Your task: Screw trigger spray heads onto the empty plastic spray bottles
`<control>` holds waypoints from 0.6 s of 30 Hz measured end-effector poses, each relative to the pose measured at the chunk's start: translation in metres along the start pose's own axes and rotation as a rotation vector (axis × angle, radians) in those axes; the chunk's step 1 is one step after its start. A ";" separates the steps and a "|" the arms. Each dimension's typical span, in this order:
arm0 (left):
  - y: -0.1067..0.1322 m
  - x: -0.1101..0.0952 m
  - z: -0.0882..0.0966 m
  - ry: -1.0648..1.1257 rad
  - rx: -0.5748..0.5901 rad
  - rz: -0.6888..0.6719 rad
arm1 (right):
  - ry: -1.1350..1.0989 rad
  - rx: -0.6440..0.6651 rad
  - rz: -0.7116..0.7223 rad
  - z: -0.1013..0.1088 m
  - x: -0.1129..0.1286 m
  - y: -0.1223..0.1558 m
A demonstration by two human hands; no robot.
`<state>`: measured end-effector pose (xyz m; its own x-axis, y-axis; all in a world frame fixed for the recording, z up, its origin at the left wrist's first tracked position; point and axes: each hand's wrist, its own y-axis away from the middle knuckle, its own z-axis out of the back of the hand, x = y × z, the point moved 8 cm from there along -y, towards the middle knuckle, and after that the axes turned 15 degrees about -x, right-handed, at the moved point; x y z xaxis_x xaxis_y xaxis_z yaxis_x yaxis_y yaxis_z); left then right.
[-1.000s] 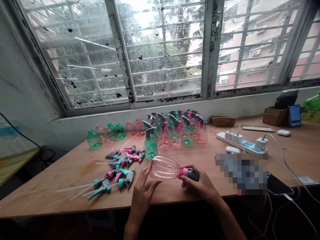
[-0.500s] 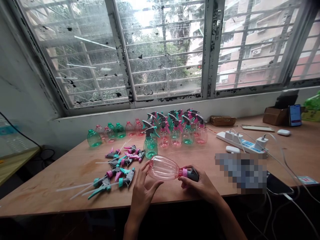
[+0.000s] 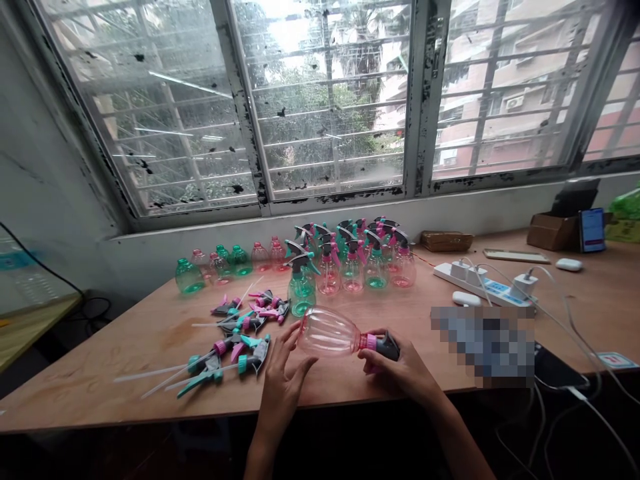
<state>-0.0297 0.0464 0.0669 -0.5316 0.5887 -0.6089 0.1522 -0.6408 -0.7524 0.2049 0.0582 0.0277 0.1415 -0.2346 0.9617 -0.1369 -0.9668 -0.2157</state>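
Observation:
A clear pink spray bottle (image 3: 330, 332) lies sideways above the front of the table, its base to the left. At its neck sits a dark grey spray head (image 3: 387, 345) with a pink collar, and my right hand (image 3: 400, 367) is closed around that head. My left hand (image 3: 283, 370) is open at the bottle's base; its fingertips are beside or lightly touching it, with the thumb spread away below. To the left lie several loose spray heads (image 3: 210, 363) with straws, in grey with teal or pink. One green spray bottle (image 3: 302, 293) stands just behind the held one.
Several fitted spray bottles (image 3: 353, 270) stand in a group by the window. Several bottles without heads (image 3: 189, 277) stand to their left. On the right are a power strip (image 3: 485, 287) with white cables, a phone (image 3: 560, 367), and a cardboard box (image 3: 543, 231).
My left thumb and fingers have eased away from the bottle, opening slightly to the left. The bottle has shifted a little to the right; my right hand keeps its grip on the spray head.

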 end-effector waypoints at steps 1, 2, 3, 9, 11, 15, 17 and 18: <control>0.000 0.001 0.000 -0.005 -0.006 -0.007 | -0.004 0.000 0.000 0.000 0.000 0.000; 0.000 0.001 0.000 -0.009 -0.012 -0.011 | -0.008 0.004 0.000 0.000 0.000 -0.001; 0.000 0.001 0.000 -0.013 -0.015 -0.015 | -0.011 0.008 0.000 0.000 0.000 -0.001; 0.004 0.001 -0.004 0.011 0.085 0.061 | -0.002 0.015 0.009 0.000 -0.003 -0.001; 0.004 0.002 -0.005 0.025 0.101 0.089 | -0.007 0.022 0.006 -0.001 -0.004 -0.001; 0.003 0.002 -0.007 -0.001 0.086 0.036 | -0.013 0.005 -0.001 0.001 -0.004 -0.002; 0.002 0.000 -0.006 -0.010 0.050 -0.001 | -0.014 0.001 -0.002 0.001 -0.004 -0.002; 0.002 0.000 -0.005 -0.012 0.034 -0.006 | -0.012 0.004 -0.002 0.001 -0.004 -0.002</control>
<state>-0.0254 0.0472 0.0643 -0.5422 0.5867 -0.6015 0.1207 -0.6540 -0.7468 0.2057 0.0614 0.0238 0.1536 -0.2341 0.9600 -0.1327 -0.9676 -0.2148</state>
